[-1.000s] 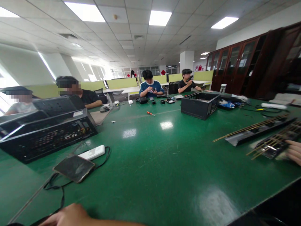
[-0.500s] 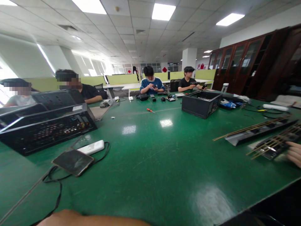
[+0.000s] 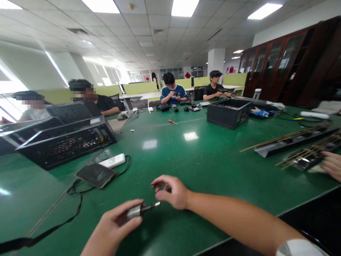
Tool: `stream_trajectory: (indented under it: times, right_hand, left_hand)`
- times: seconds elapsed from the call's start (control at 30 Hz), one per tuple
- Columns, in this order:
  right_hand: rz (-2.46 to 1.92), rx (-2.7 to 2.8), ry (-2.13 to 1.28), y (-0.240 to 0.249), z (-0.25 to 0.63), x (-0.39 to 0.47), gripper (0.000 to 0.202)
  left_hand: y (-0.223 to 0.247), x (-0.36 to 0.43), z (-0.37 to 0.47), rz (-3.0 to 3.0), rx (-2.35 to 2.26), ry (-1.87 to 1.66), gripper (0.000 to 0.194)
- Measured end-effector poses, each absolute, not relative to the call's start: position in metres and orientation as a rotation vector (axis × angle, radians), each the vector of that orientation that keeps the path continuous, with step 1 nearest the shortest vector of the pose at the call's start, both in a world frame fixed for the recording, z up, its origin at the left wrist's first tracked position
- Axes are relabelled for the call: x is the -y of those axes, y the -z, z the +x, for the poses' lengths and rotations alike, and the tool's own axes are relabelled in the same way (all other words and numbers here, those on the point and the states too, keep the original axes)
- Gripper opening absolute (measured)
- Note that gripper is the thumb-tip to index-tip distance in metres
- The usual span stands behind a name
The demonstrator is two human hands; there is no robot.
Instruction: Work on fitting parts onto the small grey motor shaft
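Observation:
Near the front of the green table, my left hand (image 3: 118, 222) grips a short metal cylinder (image 3: 134, 212) with a thin dark shaft that ends in a bright tip pointing right. Just right of that tip hovers my right hand (image 3: 172, 192), its fingers curled but apart, with nothing visible in it. Beyond my hands, a dark flat pad (image 3: 96, 175) lies at the left beside a white power strip (image 3: 113, 161) and black cables. An orange screwdriver (image 3: 172, 122) rests farther back.
On the green table (image 3: 213, 160), a black open case (image 3: 66, 142) stands left and a black box (image 3: 226, 115) stands back right. Long thin rods (image 3: 279, 138) and metal channels lie right, near another person's hand (image 3: 331, 165). Several people sit across the table.
Both my hands have come into view over the table, the left one with the metal cylinder. Only a forearm showed at the bottom edge before. The camera view has shifted slightly.

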State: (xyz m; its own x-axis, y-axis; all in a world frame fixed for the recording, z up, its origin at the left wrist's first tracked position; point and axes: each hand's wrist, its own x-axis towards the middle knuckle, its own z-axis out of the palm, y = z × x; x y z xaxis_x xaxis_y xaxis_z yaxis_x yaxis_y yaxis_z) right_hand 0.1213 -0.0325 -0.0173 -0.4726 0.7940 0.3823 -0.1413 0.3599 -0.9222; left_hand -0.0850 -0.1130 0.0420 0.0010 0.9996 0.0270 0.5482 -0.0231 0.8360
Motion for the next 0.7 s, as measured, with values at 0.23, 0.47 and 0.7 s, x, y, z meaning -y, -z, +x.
stream_trajectory:
  times: [0.23, 0.47, 0.7]
  right_hand:
    - [-0.784, 1.560, -1.074, 0.030, 0.221, -0.020, 0.047]
    - [-0.784, 1.782, -1.105, 0.030, 0.208, -0.024, 0.033]
    - [-0.836, 1.818, -1.099, 0.025, 0.207, -0.014, 0.039]
  left_hand:
    - [-0.031, 0.029, 0.017, 1.794, -1.278, -0.925, 0.042]
    - [0.005, 0.006, 0.010, 1.727, -1.215, -1.034, 0.039]
    - [0.004, 0.003, 0.006, 1.640, -1.215, -0.981, 0.039]
